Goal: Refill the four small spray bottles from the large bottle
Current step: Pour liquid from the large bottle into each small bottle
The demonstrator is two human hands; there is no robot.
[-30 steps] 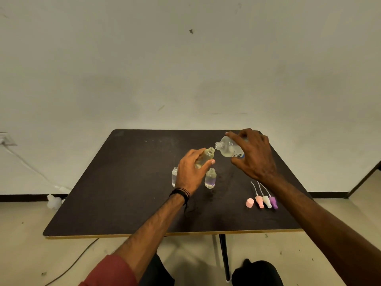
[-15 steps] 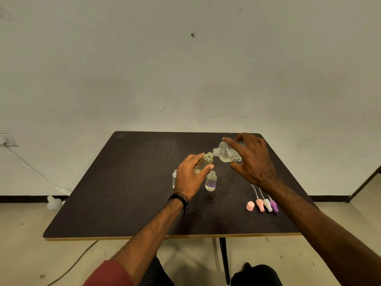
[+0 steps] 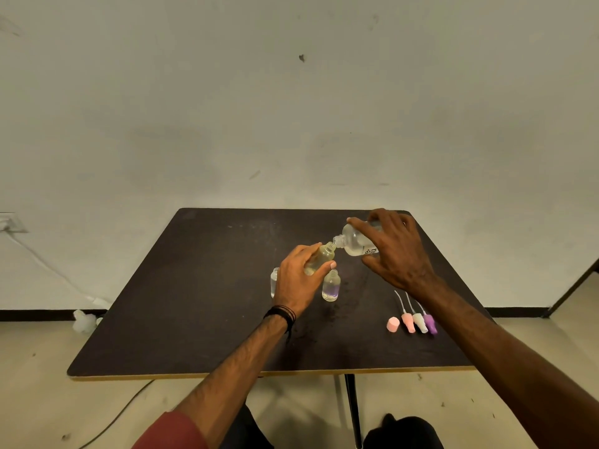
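- Large bottle (image 3: pixel 355 242): it sits right of the frame's centre, lifted over the far part of the table (image 3: pixel 201 286), tipped on its side with its open neck pointing left and touching, or just short of, the mouth of a small bottle.
- Right hand (image 3: pixel 393 251): its fingers and thumb curl round the large bottle's body from above, gripping it.
- Left hand (image 3: pixel 299 280): it grips the yellowish bottle (image 3: pixel 319 259), tilted so its open mouth meets the large bottle's neck; thumb and fingers wrap its sides.
- Pour: whether liquid is passing at this instant is too fine to see. I judge this to be the filling of one small bottle, in hand and not finished.
- Purple-tinted bottle (image 3: pixel 331 286): it stands upright and uncapped just below the left thumb, with liquid showing in its lower part; how full it is I cannot say.
- Clear bottle (image 3: pixel 275 281): it stands upright at the left edge of the left hand, partly hidden, fill level unclear.
- Fourth small bottle: not in sight; it may be behind the left hand.
- Spray tops (image 3: pixel 418 320): three lie side by side in the lower right of the table, tubes pointing away, with a pink cap (image 3: pixel 393 325) just left of them, all well apart from the bottles.
- Left to do, as I judge: finish this pour, fill whichever bottles are still short, then refit the tops.
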